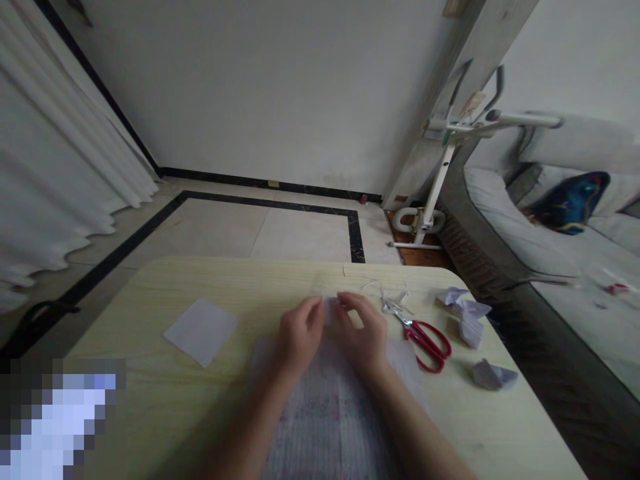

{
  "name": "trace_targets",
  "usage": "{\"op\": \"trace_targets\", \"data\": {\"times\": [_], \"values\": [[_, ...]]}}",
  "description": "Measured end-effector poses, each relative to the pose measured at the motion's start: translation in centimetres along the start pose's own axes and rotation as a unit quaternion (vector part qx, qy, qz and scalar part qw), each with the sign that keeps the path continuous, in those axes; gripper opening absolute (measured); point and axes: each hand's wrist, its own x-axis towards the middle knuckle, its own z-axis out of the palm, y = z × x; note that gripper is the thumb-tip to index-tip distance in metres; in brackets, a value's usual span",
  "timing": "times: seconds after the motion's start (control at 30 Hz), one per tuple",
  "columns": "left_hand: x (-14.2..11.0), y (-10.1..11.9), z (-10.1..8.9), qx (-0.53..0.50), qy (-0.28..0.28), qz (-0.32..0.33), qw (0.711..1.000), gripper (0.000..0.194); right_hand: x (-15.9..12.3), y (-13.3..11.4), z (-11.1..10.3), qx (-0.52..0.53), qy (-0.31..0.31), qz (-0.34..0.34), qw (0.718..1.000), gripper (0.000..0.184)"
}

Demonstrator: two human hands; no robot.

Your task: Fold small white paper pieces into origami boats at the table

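My left hand and my right hand come together over the middle of the table. Between their fingertips is a small piece of white paper, pinched from both sides; its full shape is partly hidden by the fingers. Beneath my wrists lies a large lined sheet of paper with faint writing. A pair of scissors with red handles rests just right of my right hand, blades among thin paper scraps. To the left, a white square of paper lies flat.
Folded paper pieces lie near the right edge of the table, with another folded piece closer to me. Beyond stand a white exercise machine and a grey sofa. A white curtain hangs at left.
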Motion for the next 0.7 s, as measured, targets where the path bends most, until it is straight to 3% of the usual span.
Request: {"op": "trace_targets", "data": {"times": [0.3,0.5,0.7], "values": [[-0.1,1.0,-0.5,0.054,-0.013,0.081,0.995,0.018,0.2,-0.5,-0.5,-0.047,0.018,-0.018,0.999,0.009],[-0.5,1.1,-0.3,0.039,-0.059,0.011,0.997,0.018,0.4,-0.8,-0.7,-0.038,-0.013,-0.014,0.999,0.009],[-0.5,0.4,0.1,0.068,-0.042,0.003,0.997,0.021,1.0,-0.8,-0.9,-0.037,-0.055,0.011,0.998,0.015]]}}
